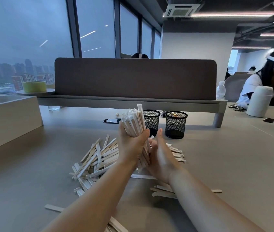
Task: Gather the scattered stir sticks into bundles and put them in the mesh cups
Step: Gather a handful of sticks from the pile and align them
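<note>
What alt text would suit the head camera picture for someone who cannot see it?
A person's left hand grips an upright bundle of stir sticks while the right hand presses against its lower end. More loose sticks lie scattered on the grey table, and two black mesh cups stand beyond.

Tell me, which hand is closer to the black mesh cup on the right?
Right. The right hand sits just in front of that mesh cup, thumb pointing up near it. The left hand is farther left, gripping the stick bundle.

Pale wooden stir sticks (133, 124), black mesh cups (175, 124), grey table (216, 156).
</note>
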The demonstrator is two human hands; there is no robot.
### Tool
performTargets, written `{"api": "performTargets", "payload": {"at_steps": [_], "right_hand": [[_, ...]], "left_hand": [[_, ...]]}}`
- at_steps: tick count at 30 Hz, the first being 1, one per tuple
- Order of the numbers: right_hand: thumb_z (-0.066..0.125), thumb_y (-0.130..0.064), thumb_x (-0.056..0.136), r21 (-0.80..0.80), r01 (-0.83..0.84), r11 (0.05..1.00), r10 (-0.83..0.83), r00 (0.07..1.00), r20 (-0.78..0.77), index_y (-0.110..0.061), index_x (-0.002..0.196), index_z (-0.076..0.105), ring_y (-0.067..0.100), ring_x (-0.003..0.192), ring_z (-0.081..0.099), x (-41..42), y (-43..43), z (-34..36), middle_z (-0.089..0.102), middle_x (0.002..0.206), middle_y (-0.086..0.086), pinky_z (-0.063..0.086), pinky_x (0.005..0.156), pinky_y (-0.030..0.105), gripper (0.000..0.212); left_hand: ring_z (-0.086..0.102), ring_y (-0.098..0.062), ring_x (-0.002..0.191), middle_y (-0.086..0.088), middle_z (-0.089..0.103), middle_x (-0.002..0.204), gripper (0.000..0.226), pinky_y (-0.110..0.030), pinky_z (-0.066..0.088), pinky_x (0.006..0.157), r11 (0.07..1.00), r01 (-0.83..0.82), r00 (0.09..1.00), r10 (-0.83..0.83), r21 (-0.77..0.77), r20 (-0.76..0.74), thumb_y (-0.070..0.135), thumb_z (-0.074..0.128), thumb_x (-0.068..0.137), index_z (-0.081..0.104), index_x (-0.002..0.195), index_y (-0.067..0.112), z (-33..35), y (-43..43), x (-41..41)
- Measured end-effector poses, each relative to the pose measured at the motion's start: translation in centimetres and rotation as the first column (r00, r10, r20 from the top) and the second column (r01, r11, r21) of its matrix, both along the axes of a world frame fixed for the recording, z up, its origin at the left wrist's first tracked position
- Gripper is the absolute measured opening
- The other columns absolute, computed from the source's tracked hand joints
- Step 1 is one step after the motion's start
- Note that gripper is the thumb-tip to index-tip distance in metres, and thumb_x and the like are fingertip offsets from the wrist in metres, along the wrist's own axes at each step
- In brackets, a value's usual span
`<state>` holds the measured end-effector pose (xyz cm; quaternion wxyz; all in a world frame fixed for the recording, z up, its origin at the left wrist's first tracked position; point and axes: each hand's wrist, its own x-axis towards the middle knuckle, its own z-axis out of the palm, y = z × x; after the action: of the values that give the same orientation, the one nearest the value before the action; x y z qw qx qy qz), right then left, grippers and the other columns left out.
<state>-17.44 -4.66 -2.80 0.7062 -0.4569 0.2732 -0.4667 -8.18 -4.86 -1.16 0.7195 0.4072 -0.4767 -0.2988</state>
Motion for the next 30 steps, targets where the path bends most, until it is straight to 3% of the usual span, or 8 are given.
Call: {"api": "performTargets", "payload": {"at_steps": [3,6,8,10,13,22,25,30], "right_hand": [[0.012,-0.072,0.088,-0.100,0.041,0.994,-0.060,0.979,-0.197,-0.021,0.122,0.064,0.018,0.103,0.068,-0.7,0.3,0.3,0.070,0.115,0.009,0.055,0.085,0.035,0.081],[0.011,-0.065,0.091,-0.261,0.095,0.961,-0.176,0.934,-0.310,-0.022,0.127,0.059,-0.014,0.095,0.059,-1.0,0.7,1.2,0.063,0.121,-0.007,0.044,0.075,0.005,0.073],[0.022,-0.062,0.090,-0.381,0.147,0.913,-0.254,0.935,-0.248,-0.019,0.124,0.059,-0.016,0.091,0.059,-1.1,1.4,2.3,0.063,0.118,-0.001,0.042,0.074,0.000,0.066],[0.047,-0.075,0.074,-0.480,0.226,0.848,-0.338,0.927,-0.161,-0.020,0.125,0.055,-0.005,0.111,0.057,-1.1,1.7,3.0,0.060,0.125,0.008,0.043,0.097,0.012,0.075],[0.071,-0.080,0.042,-0.519,0.254,0.816,-0.400,0.897,-0.189,-0.025,0.144,0.027,0.006,0.135,0.039,-1.1,1.6,3.0,0.039,0.147,-0.005,0.030,0.115,0.030,0.124],[0.086,-0.024,0.064,-0.658,0.278,0.699,-0.544,0.805,-0.237,-0.030,0.144,0.018,0.000,0.118,0.047,-0.4,1.4,3.7,0.041,0.124,-0.017,0.035,0.100,0.014,0.105],[0.086,-0.013,0.065,-0.642,0.309,0.702,-0.563,0.793,-0.234,-0.025,0.136,0.032,-0.005,0.099,0.054,-0.3,0.8,3.6,0.050,0.108,-0.019,0.039,0.081,0.001,0.090],[0.082,-0.008,0.071,-0.558,0.343,0.755,-0.516,0.837,-0.183,-0.012,0.105,0.059,0.010,0.085,0.067,-0.4,0.4,4.0,0.069,0.091,0.003,0.052,0.072,0.015,0.041]], "left_hand": [[0.063,-0.012,0.072,-0.001,0.061,0.081,0.040,-0.031,0.056,0.070,0.999,0.041,0.998,-0.040,-0.012,0.048,-0.001,0.075,0.075,0.051,0.092,0.026,-0.2,0.2,-0.2],[0.062,-0.003,0.066,-0.001,0.062,0.078,0.042,-0.019,0.053,0.063,0.997,0.072,0.993,-0.069,-0.030,0.098,-0.003,0.078,0.069,0.052,0.090,0.023,-0.5,0.1,-0.2],[0.065,-0.008,0.072,-0.006,0.065,0.082,0.040,-0.023,0.054,0.066,0.993,0.110,0.985,-0.105,-0.033,0.137,0.005,0.078,0.065,0.056,0.095,0.019,-1.0,0.0,-0.4],[0.069,-0.022,0.081,-0.011,0.069,0.088,0.043,-0.036,0.056,0.069,0.991,0.134,0.973,-0.129,-0.016,0.191,0.016,0.080,0.066,0.058,0.102,0.015,-1.5,-0.2,-0.7],[0.071,-0.027,0.084,-0.010,0.071,0.089,0.047,-0.044,0.058,0.071,0.990,0.139,0.960,-0.132,-0.012,0.247,0.027,0.080,0.065,0.060,0.104,0.010,-1.8,-0.5,-1.0],[0.069,-0.024,0.098,-0.014,0.070,0.101,0.043,-0.049,0.057,0.084,0.971,0.221,0.924,-0.180,-0.086,0.338,0.014,0.074,0.078,0.056,0.114,-0.002,-1.7,-0.4,-1.0],[0.069,-0.025,0.093,-0.011,0.069,0.096,0.051,-0.054,0.055,0.078,0.985,0.160,0.926,-0.129,-0.061,0.355,0.024,0.077,0.071,0.053,0.110,0.003,-2.3,-0.8,-1.0],[0.068,-0.016,0.089,0.007,0.067,0.093,0.060,-0.048,0.056,0.076,0.996,0.064,0.919,-0.033,-0.066,0.393,0.033,0.078,0.059,0.046,0.107,0.018,-2.5,-0.4,-1.2]]}}
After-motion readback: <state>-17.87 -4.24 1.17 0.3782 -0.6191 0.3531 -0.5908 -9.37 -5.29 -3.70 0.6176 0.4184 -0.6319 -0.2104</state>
